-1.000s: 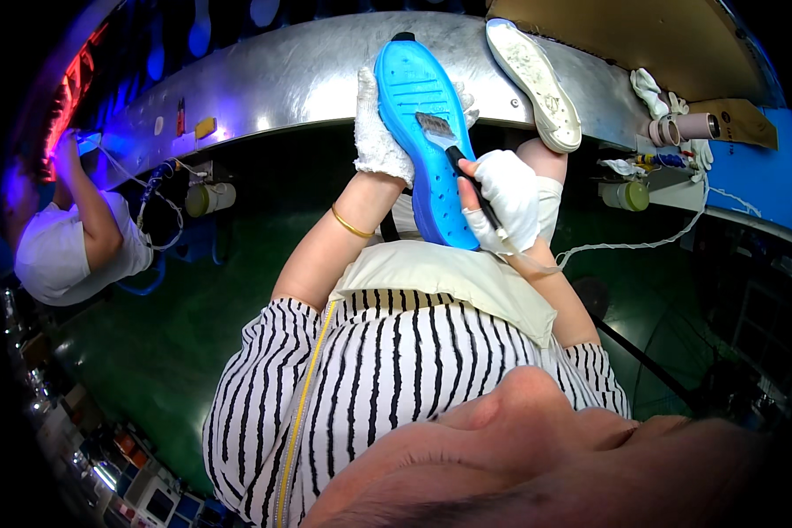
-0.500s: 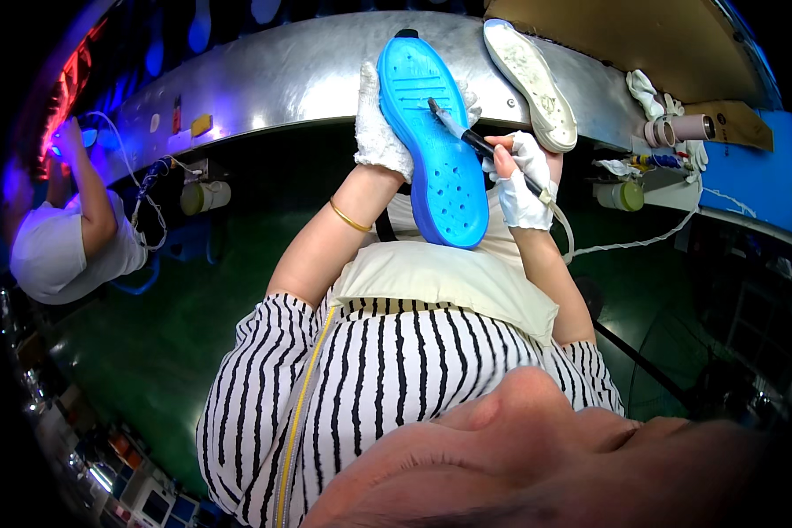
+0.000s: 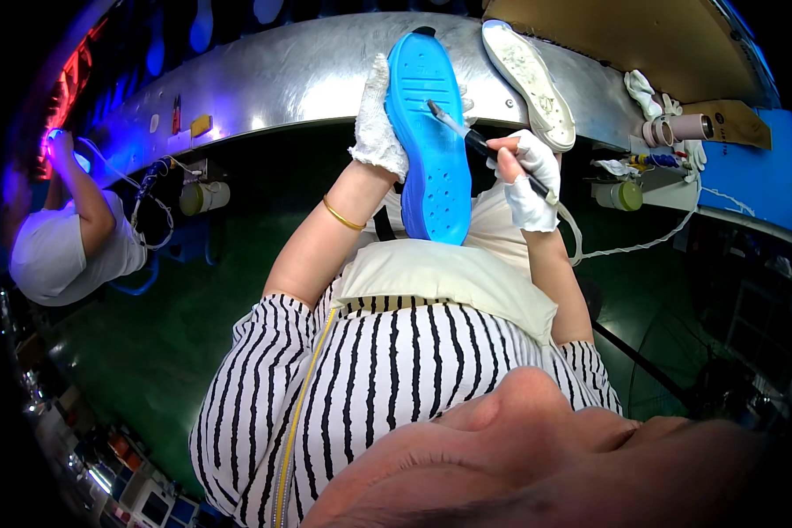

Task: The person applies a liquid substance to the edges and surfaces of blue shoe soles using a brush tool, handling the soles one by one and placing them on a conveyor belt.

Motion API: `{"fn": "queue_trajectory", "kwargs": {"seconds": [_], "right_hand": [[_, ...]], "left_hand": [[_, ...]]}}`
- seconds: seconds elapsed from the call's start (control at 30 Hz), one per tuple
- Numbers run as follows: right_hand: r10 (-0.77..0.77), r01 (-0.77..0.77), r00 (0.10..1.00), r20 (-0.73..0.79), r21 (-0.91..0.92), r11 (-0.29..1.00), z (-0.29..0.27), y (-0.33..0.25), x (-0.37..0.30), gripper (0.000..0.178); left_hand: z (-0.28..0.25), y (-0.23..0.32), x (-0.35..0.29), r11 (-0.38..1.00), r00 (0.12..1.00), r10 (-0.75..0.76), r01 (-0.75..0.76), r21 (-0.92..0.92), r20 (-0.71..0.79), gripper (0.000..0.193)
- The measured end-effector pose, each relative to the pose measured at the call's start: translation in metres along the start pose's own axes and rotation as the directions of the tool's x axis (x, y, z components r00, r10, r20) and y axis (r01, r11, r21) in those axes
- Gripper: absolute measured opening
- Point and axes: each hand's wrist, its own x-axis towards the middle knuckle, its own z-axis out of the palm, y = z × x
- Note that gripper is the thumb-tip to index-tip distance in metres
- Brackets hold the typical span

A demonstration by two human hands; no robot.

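A bright blue shoe sole (image 3: 440, 167) with a black tip is held up lengthwise over my lap, its inner side with slots and small holes facing me. My gloved left hand (image 3: 377, 128) grips it from the left and beneath, the fingers partly hidden behind it. In my right hand (image 3: 531, 176), which wears a white glove with bare thumb and fingertip, is a brush (image 3: 479, 141) with a dark handle. A pale tube runs off from its rear end. The bristles rest on the blue surface near the slots.
On the metal bench (image 3: 317, 75) ahead lies a white sole (image 3: 530, 84). To its right are white gloves (image 3: 640, 91), a pink roll (image 3: 691, 128) and brown cardboard (image 3: 737, 123). A green-lidded container (image 3: 627, 195) hangs below. Another person (image 3: 70, 233) works at the far left under coloured light.
The blue sole has turned slightly, its near end swinging left and its far tip right. My right hand has shifted slightly right, with the bristles still on the sole.
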Motion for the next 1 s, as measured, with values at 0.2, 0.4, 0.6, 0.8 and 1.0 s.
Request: {"fn": "queue_trajectory", "kwargs": {"seconds": [0.2, 0.4, 0.6, 0.8, 1.0], "right_hand": [[0.200, -0.131, 0.969, -0.148, 0.377, 0.917, -0.003, 0.015, 0.005, 0.029], [0.381, -0.212, 0.918, -0.109, 0.679, 0.703, -0.008, 0.025, 0.007, 0.028], [0.501, -0.297, 0.858, 0.114, 0.906, 0.303, -0.007, 0.020, 0.006, 0.026], [0.490, -0.308, 0.861, 0.136, 0.906, 0.291, -0.002, 0.015, 0.004, 0.027], [0.472, -0.276, 0.879, 0.062, 0.874, 0.400, 0.002, 0.016, 0.005, 0.025]], "left_hand": [[-0.022, 0.001, 0.008, 0.984, 0.998, -0.035, 0.042, -0.171, 0.046, 0.089], [-0.024, -0.003, 0.007, 0.984, 0.999, -0.048, 0.044, -0.174, -0.018, 0.084], [-0.021, -0.004, 0.004, 0.989, 0.996, -0.025, 0.012, -0.144, -0.090, 0.084], [-0.018, -0.004, 0.001, 0.990, 0.987, -0.014, -0.008, -0.139, -0.158, 0.084], [-0.023, -0.006, 0.002, 0.987, 0.997, -0.013, 0.001, -0.163, -0.075, 0.086]]}}
